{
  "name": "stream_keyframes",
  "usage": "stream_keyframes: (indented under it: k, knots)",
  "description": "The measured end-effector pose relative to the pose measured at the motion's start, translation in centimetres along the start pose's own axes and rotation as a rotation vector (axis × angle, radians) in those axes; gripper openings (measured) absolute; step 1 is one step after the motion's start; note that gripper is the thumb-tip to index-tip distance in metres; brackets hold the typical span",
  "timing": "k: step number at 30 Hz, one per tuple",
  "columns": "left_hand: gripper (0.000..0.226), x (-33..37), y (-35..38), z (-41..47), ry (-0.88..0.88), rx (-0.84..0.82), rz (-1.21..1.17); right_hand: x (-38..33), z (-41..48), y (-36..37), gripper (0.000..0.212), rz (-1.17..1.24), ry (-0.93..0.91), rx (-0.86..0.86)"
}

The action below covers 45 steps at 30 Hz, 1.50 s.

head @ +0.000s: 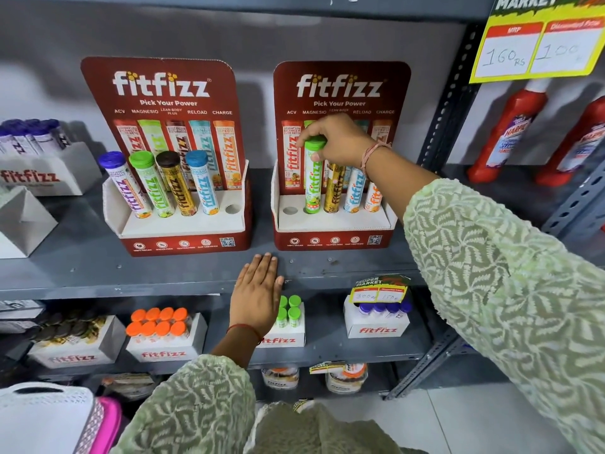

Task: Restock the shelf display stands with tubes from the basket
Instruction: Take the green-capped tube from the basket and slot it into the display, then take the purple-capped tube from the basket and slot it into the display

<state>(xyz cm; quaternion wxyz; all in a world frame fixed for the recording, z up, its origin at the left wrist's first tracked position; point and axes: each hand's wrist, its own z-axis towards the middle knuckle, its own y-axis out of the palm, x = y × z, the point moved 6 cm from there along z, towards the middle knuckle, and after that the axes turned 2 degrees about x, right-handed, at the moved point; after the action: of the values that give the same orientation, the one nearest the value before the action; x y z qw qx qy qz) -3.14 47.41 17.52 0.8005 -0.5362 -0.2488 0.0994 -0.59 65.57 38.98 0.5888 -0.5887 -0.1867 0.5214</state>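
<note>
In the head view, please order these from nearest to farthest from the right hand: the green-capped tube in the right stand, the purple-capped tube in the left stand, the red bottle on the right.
1. Green-capped tube: under the right hand, touching it.
2. Red bottle: to the right, past the shelf post.
3. Purple-capped tube: far left, in the left stand.

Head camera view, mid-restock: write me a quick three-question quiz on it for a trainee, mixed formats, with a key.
1. True or false: the right hand grips the green-capped tube in the right red cardboard display stand.
2. Which slot of the left red cardboard display stand is an empty hole? A) far left B) middle C) far right
3. Fill in: the left hand lies flat on the front edge of the grey metal ____.

Key
1. True: the fingers close on its cap and the tube stands in the second slot.
2. C; four tubes fill the other slots.
3. shelf
</note>
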Motion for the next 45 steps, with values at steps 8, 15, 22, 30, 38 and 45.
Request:
stream_keyframes:
  k: [8,15,22,30,38,45]
  knots:
    - [0.078,0.1,-0.1,0.0,0.012,0.011,-0.002,0.3,0.1,0.1,0.041,0.034,0.008,0.009]
    - [0.076,0.0,-0.1,0.0,0.035,-0.001,0.005,1.1,-0.4,1.1,0.04,-0.031,0.03,-0.052]
    - [0.085,-0.1,0.0,0.1,0.084,-0.009,-0.02,0.9,-0.8,1.9,0.058,-0.321,-0.021,-0.061]
    - [0.058,-6.5,-4.9,-5.4,-0.068,0.206,-0.102,-9.6,-6.1,8.1,0.037,0.022,-0.511,0.461]
    - [0.066,-20.2,-9.9,-25.9,-0.708,0.315,0.085,-26.0,-10.3,27.7,0.027,0.423,-0.754,0.029]
    - [0.068,-25.3,-9.2,-41.4,-1.094,0.263,0.215,-34.7,-15.9,41.6,0.036,0.241,-0.871,-0.451]
